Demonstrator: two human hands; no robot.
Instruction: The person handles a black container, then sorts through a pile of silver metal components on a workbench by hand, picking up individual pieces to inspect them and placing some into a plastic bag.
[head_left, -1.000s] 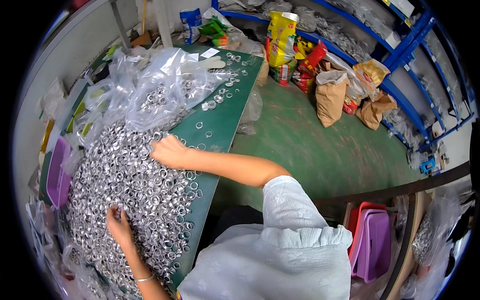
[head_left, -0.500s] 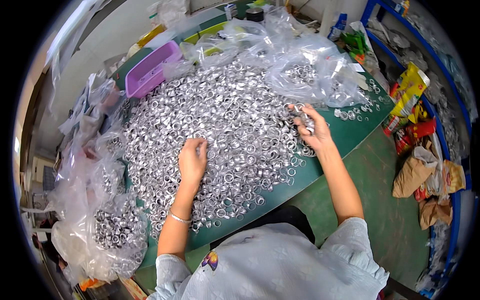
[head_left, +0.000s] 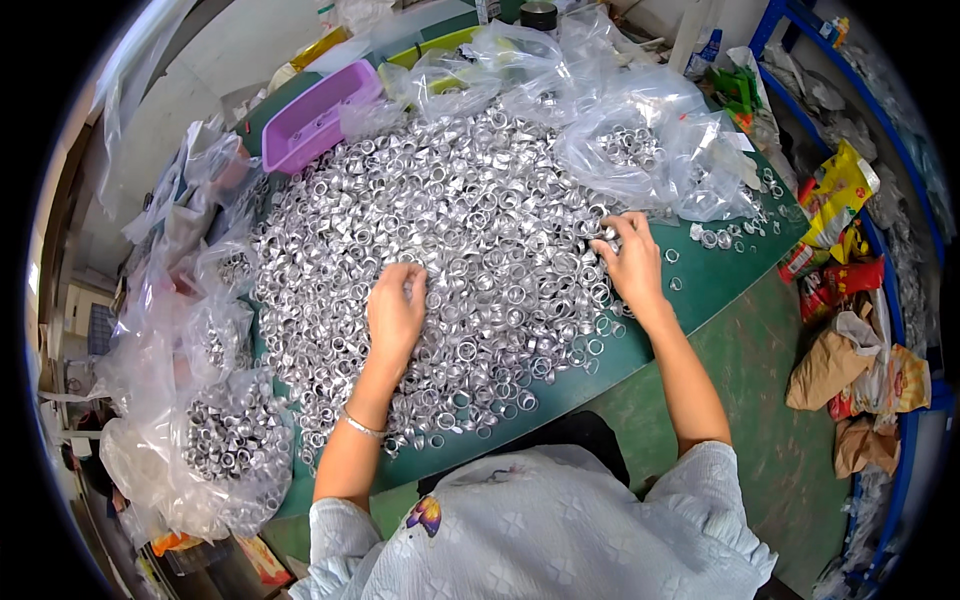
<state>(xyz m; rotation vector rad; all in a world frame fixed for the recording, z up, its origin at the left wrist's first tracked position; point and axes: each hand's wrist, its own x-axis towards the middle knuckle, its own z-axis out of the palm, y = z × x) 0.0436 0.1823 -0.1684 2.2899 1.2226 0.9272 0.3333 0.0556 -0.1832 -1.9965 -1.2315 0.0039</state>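
A broad heap of silver-coloured metal rings [head_left: 480, 230] covers much of the green table. Over the heap's middle, my left hand [head_left: 396, 310] is closed, fingers curled downward among the rings; whatever they hold is hidden. My right hand [head_left: 632, 265] is at the heap's right edge, palm down. Its thumb and fingers are apart and bent, with the tips touching rings there. A clear plastic bag [head_left: 690, 150] with rings inside lies just beyond my right hand.
A purple basket [head_left: 275, 150] and a green basket [head_left: 455, 42] stand at the heap's far side. Clear bags of rings [head_left: 235, 440] line the left. Loose rings [head_left: 722, 238] lie right of my right hand. Blue shelving [head_left: 908, 440] and colourful packets [head_left: 840, 195] are farther right.
My right hand has turned palm down, and the rings it was holding no longer show in it. My left hand remains curled over the heap. The whole view has shifted slightly.
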